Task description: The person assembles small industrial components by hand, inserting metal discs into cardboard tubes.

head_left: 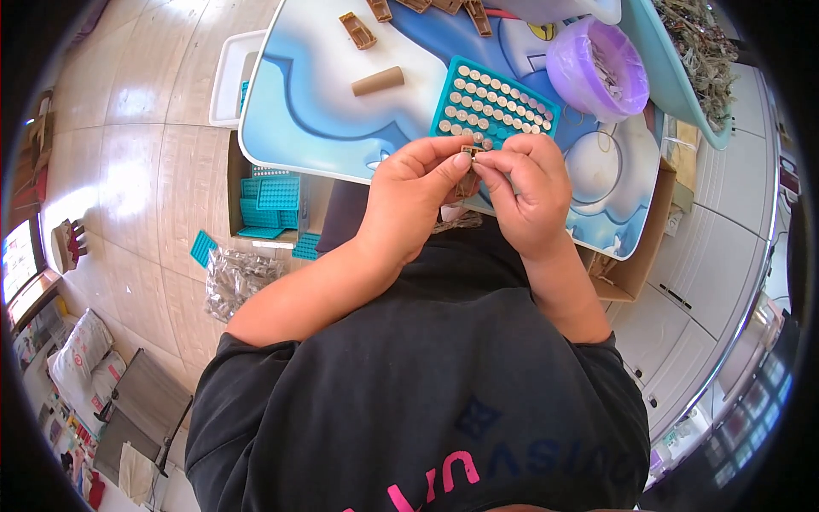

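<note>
- Brown piece (467,184) is resting between the two hands, just above the table's near edge and in front of the person's dark shirt (409,341)
- Left hand (401,189) is pinching the brown piece between thumb and fingers
- Right hand (533,194) is pressing its thumb and forefinger together at the upper end of the piece (anything caught between those tips is too small to tell)
- Teal tray (444,96) is lying just beyond the hands, holding rows of white discs (460,84)
- Brown tube (378,81) is lying on its side on the blue and white table (299,85), left of the tray
- More brown pieces (358,31) are lying scattered near the table's far edge
- Purple tub (567,75) is standing right of the tray, with a clear liner and small bits inside
- Below the table, on the left, other teal trays (277,193) are sitting in a box, and a clear bag (243,277) of small pieces is lying on the floor (145,179)
</note>
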`<state>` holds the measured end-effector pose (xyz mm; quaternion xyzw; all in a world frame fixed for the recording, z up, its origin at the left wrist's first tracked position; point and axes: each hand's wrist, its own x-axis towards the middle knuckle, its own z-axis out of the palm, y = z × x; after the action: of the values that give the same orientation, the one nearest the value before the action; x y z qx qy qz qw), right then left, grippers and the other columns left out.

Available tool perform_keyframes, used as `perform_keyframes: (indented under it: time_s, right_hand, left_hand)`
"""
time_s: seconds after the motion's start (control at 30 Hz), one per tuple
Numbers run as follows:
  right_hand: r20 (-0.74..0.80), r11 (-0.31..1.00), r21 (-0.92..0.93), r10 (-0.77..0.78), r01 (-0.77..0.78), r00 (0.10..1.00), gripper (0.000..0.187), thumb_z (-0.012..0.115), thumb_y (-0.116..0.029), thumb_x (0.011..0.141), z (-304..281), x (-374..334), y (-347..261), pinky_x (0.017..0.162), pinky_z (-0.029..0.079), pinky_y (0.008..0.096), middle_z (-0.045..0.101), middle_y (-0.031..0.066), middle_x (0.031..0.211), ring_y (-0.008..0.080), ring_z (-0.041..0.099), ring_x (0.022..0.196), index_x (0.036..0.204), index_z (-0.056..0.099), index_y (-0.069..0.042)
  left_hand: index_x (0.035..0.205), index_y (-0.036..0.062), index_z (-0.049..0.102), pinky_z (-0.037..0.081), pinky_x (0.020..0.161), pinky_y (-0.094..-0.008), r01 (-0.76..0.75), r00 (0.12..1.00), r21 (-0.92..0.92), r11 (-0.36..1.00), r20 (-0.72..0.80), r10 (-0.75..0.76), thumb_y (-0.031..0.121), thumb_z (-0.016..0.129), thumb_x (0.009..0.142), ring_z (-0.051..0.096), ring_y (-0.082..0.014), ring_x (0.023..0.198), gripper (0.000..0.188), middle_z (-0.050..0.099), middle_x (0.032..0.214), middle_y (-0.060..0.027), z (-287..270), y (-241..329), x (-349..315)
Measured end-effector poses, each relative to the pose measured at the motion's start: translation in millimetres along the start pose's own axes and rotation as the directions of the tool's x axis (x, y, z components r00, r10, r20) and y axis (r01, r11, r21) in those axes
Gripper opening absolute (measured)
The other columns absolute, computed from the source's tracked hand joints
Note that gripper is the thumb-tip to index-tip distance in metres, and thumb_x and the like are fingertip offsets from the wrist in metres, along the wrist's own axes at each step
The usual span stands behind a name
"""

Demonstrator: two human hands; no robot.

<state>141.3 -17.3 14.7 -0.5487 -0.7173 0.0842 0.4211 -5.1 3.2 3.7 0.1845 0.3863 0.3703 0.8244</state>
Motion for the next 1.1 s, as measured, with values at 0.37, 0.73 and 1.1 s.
perform_keyframes:
  time_s: [0.37,0.73,1.1]
  right_hand:
    - [-0.035,0.989,-0.116,0.09,-0.093,0.995,0.017,0.073,-0.002,0.066,-1.2,-1.0,18.9,0.06,0.044,0.032,0.056,0.0067,0.076,0.0227,0.055,0.07,0.082,0.066,-0.003]
    - [-0.017,0.999,0.012,0.046,-0.045,0.999,0.016,0.074,-0.003,0.063,-3.0,3.6,8.5,0.059,0.042,0.0331,0.055,0.0057,0.074,0.0233,0.053,0.069,0.075,0.063,-0.006]
    - [-0.026,0.995,-0.041,-0.092,0.091,0.995,0.015,0.072,-0.004,0.065,2.2,1.3,5.6,0.058,0.042,0.033,0.055,0.0061,0.073,0.0238,0.053,0.066,0.076,0.061,-0.004]
  left_hand:
    - [0.113,-0.0017,0.056,0.054,0.08,-0.032,0.001,1.0,0.057,0.998,-0.002,-0.001,0.009,0.051,0.094,0.064,-0.018,0.088,0.022,0.063,0.101,-0.0109,1.9,1.8,-0.1]
    - [0.114,-0.0018,0.056,0.054,0.079,-0.0316,0.02,1.0,0.051,0.999,-0.025,-0.019,0.01,0.051,0.094,0.064,-0.0167,0.086,0.024,0.063,0.098,-0.0097,3.9,4.9,-1.1]
    - [0.112,-0.0017,0.058,0.054,0.077,-0.0292,0.005,1.0,0.056,0.998,-0.013,-0.004,0.011,0.054,0.093,0.063,-0.0152,0.085,0.023,0.063,0.098,-0.0087,0.9,0.2,-0.4]
